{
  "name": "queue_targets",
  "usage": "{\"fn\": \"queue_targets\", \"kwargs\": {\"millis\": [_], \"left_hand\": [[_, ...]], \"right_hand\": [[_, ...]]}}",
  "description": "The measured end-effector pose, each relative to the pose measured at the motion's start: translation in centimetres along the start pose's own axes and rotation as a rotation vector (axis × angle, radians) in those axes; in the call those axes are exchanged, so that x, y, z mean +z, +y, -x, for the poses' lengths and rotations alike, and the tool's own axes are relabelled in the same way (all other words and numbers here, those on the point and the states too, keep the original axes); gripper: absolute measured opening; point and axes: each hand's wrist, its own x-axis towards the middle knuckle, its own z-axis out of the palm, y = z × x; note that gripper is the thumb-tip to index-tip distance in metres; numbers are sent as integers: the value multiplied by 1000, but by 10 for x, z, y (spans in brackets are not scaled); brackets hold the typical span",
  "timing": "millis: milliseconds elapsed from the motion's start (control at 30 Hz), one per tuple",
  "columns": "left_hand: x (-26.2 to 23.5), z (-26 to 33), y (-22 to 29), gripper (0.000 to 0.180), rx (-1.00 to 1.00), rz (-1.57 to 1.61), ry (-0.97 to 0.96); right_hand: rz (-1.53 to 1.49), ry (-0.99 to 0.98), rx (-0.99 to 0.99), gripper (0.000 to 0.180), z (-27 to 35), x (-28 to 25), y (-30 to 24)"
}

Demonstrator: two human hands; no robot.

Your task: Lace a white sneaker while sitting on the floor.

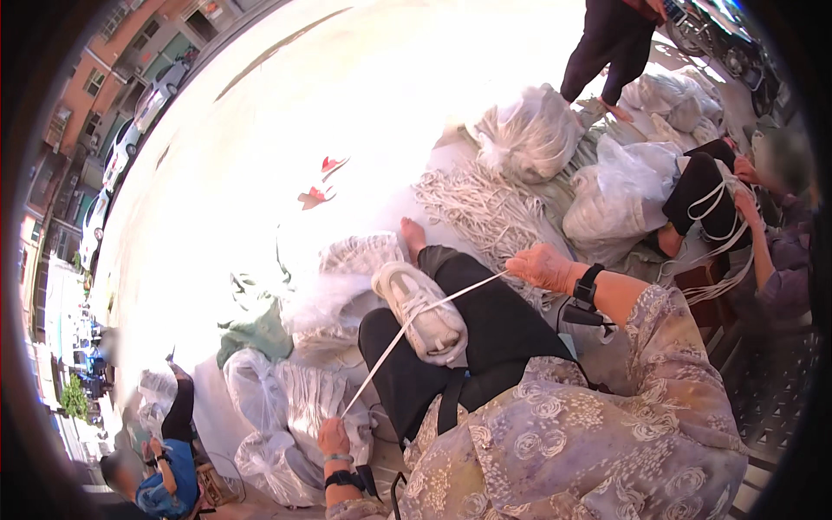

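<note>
A white lace-up sneaker (421, 314) rests across my thighs, over black trousers. Its white shoelace (387, 357) is pulled out tight to both sides. My left hand (333, 438), low in the view, is closed on one end of the lace. Up and to the right, my right hand (539, 267) pinches the other end, with the arm stretched outward. Both wrists wear dark bands. The line of the lace crosses the shoe's upper between my hands.
A big heap of white laces (494, 208) lies ahead. Clear plastic bags (530, 130) stand around it. Bundled white goods (321, 394) and a green sack (256, 325) lie at left. A co-worker with laces (728, 204) sits at right; another person (169, 477) sits lower left. Red shoes (316, 198) lie on the ground.
</note>
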Motion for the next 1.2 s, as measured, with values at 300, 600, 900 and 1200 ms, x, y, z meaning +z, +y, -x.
{"fn": "queue_targets", "kwargs": {"millis": [300, 600, 900, 1200], "left_hand": [[49, -134, 9, 18, 256, 99, 82], [98, -166, -46, 16, 274, 417, -91], [98, -174, -58, 13, 215, 690, -335], [-14, -111, 69, 11, -44, 888, -597]], "right_hand": [[398, 76, 199, 9, 87, -123, 47], [734, 171, 522, 5, 138, -220, 55], [887, 471, 699, 9, 132, -305, 49], [-594, -57, 935, 15, 86, -58, 29]]}}
